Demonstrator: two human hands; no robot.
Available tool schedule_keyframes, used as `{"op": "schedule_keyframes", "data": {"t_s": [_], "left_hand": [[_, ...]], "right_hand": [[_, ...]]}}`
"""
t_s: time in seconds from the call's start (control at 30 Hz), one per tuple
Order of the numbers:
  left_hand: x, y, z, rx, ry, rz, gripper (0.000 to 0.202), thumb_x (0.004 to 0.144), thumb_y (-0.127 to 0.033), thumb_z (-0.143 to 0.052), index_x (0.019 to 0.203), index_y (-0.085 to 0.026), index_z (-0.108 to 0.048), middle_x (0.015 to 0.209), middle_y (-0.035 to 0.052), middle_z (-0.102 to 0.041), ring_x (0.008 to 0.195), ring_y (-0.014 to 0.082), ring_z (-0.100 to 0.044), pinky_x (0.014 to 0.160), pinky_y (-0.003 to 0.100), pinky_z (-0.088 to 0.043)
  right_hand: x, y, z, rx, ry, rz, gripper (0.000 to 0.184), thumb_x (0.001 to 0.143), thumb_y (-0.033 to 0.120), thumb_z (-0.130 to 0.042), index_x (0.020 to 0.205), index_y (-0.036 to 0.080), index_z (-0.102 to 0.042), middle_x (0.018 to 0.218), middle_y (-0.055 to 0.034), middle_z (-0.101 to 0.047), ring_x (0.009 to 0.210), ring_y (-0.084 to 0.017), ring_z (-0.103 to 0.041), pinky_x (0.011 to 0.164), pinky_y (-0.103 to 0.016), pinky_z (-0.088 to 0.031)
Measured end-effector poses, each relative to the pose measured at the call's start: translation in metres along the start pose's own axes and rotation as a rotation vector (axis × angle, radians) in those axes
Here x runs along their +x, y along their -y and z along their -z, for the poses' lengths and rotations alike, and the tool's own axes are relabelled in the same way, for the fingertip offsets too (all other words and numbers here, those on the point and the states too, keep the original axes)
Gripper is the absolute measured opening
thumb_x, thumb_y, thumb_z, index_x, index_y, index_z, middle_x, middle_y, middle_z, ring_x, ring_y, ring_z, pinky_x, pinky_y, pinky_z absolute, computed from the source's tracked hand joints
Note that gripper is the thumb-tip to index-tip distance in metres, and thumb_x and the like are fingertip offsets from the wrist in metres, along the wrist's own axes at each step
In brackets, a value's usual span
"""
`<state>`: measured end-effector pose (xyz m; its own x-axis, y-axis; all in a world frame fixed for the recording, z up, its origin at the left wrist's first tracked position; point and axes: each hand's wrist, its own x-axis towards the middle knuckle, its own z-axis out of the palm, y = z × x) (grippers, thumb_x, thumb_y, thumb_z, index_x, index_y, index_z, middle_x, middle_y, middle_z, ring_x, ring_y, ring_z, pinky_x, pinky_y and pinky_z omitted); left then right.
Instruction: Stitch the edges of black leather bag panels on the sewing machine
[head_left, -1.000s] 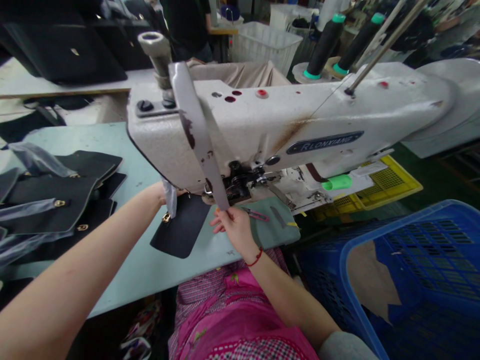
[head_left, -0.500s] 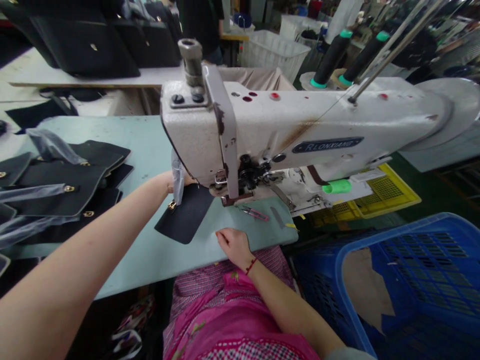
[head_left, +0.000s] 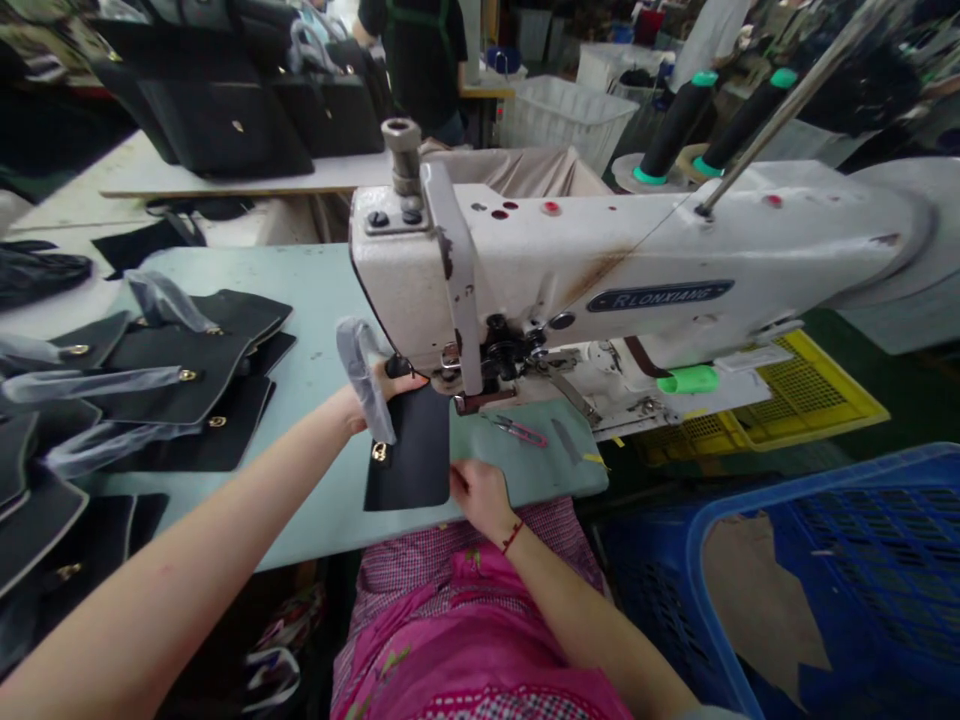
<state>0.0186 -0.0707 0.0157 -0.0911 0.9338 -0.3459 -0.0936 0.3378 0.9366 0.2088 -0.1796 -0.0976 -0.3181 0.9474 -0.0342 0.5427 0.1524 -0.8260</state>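
Left hand point(head_left: 380, 397): fingers point(head_left: 397, 380) closed on the far end of a black panel point(head_left: 409, 450), apparently pinching it. Right hand point(head_left: 476, 497): fingers point(head_left: 459, 478) loosely curled, resting against the panel's near right edge, not gripping. Panel: between both hands, far end at the presser foot point(head_left: 469, 403) of a white sewing machine point(head_left: 525, 265). Gold clasp point(head_left: 380, 452) on panel, clear plastic sleeve point(head_left: 361, 378) rising loose beside the machine's head. Risk: that loose sleeve could catch at the foot; the lightly steadied panel could skew.

Left hand point(head_left: 394, 383) partly hidden behind a strip of translucent plastic point(head_left: 360, 375)
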Motion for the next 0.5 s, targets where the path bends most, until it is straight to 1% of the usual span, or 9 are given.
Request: {"op": "schedule_keyframes", "data": {"t_s": [0.07, 0.1, 0.17, 0.23, 0.3, 0.33, 0.37, 0.4, 0.5], "left_hand": [[-0.008, 0.01, 0.003, -0.031, 0.01, 0.037, 0.048, 0.068, -0.023, -0.085, 0.11, -0.01, -0.066, 0.103, 0.0132, -0.074, 0.095, 0.0304, -0.07, 0.09, 0.049, -0.056], [-0.011, 0.014, 0.003, -0.063, 0.008, 0.054, 0.05, 0.067, -0.023, -0.086, 0.112, -0.011, -0.066, 0.105, 0.0137, -0.074, 0.094, 0.0309, -0.071, 0.087, 0.047, -0.058], [-0.014, 0.019, 0.003, -0.133, 0.018, 0.085, 0.052, 0.065, -0.024, -0.086, 0.113, -0.013, -0.067, 0.106, 0.0142, -0.075, 0.093, 0.0319, -0.072, 0.082, 0.043, -0.061], [-0.013, 0.021, 0.002, -0.182, 0.051, 0.11, 0.053, 0.063, -0.023, -0.087, 0.112, -0.014, -0.068, 0.106, 0.0138, -0.075, 0.092, 0.032, -0.073, 0.078, 0.039, -0.063], [-0.012, 0.022, 0.001, -0.221, 0.067, 0.13, 0.052, 0.064, -0.023, -0.087, 0.112, -0.016, -0.069, 0.103, 0.0126, -0.076, 0.087, 0.0308, -0.074, 0.074, 0.038, -0.064], [-0.012, 0.023, 0.001, -0.244, 0.066, 0.144, 0.052, 0.064, -0.022, -0.086, 0.113, -0.016, -0.068, 0.101, 0.0122, -0.077, 0.083, 0.0298, -0.075, 0.072, 0.038, -0.064], [-0.013, 0.024, 0.001, -0.268, 0.073, 0.165, 0.051, 0.066, -0.021, -0.085, 0.113, -0.016, -0.068, 0.099, 0.0122, -0.077, 0.079, 0.0288, -0.075, 0.072, 0.039, -0.064], [-0.014, 0.025, 0.001, -0.291, 0.087, 0.19, 0.048, 0.067, -0.019, -0.083, 0.113, -0.015, -0.069, 0.096, 0.0125, -0.077, 0.076, 0.0277, -0.075, 0.072, 0.039, -0.064], [-0.019, 0.029, 0.0, -0.348, 0.142, 0.27, 0.034, 0.071, -0.011, -0.077, 0.104, -0.011, -0.072, 0.088, 0.0145, -0.078, 0.068, 0.0261, -0.074, 0.071, 0.039, -0.064]], "right_hand": [[0.002, 0.001, 0.002, 0.083, -0.025, -0.046, 0.033, 0.095, 0.035, -0.049, 0.074, 0.017, -0.066, 0.069, -0.006, -0.064, 0.064, -0.016, -0.058, 0.062, -0.024, -0.04], [0.003, 0.002, 0.004, 0.125, -0.043, -0.071, 0.038, 0.097, 0.039, -0.044, 0.074, 0.017, -0.065, 0.068, -0.0061, -0.063, 0.062, -0.016, -0.057, 0.059, -0.025, -0.04], [0.007, 0.005, 0.011, 0.205, -0.083, -0.116, 0.051, 0.1, 0.046, -0.029, 0.079, 0.016, -0.065, 0.068, -0.0067, -0.063, 0.059, -0.015, -0.057, 0.055, -0.024, -0.042], [0.011, 0.011, 0.023, 0.392, -0.111, -0.18, 0.06, 0.099, 0.056, -0.023, 0.088, 0.015, -0.065, 0.073, -0.0075, -0.064, 0.058, -0.015, -0.058, 0.051, -0.024, -0.043], [0.014, 0.021, 0.037, 0.639, -0.11, -0.247, 0.061, 0.093, 0.066, -0.032, 0.094, 0.015, -0.066, 0.078, -0.0077, -0.064, 0.059, -0.015, -0.059, 0.049, -0.023, -0.044], [0.016, 0.027, 0.044, 0.733, -0.1, -0.265, 0.06, 0.09, 0.068, -0.038, 0.093, 0.015, -0.066, 0.079, -0.0073, -0.064, 0.06, -0.015, -0.059, 0.049, -0.023, -0.044], [0.018, 0.034, 0.051, 0.774, -0.081, -0.263, 0.058, 0.087, 0.069, -0.044, 0.089, 0.015, -0.065, 0.078, -0.0063, -0.062, 0.06, -0.014, -0.058, 0.049, -0.022, -0.043], [0.02, 0.04, 0.056, 0.75, -0.058, -0.235, 0.055, 0.087, 0.067, -0.047, 0.083, 0.015, -0.064, 0.076, -0.0047, -0.06, 0.06, -0.013, -0.055, 0.05, -0.021, -0.041], [0.028, 0.055, 0.065, 0.563, -0.015, -0.105, 0.048, 0.087, 0.059, -0.053, 0.066, 0.016, -0.055, 0.066, 0.0, -0.05, 0.061, -0.011, -0.046, 0.054, -0.02, -0.036]]}}
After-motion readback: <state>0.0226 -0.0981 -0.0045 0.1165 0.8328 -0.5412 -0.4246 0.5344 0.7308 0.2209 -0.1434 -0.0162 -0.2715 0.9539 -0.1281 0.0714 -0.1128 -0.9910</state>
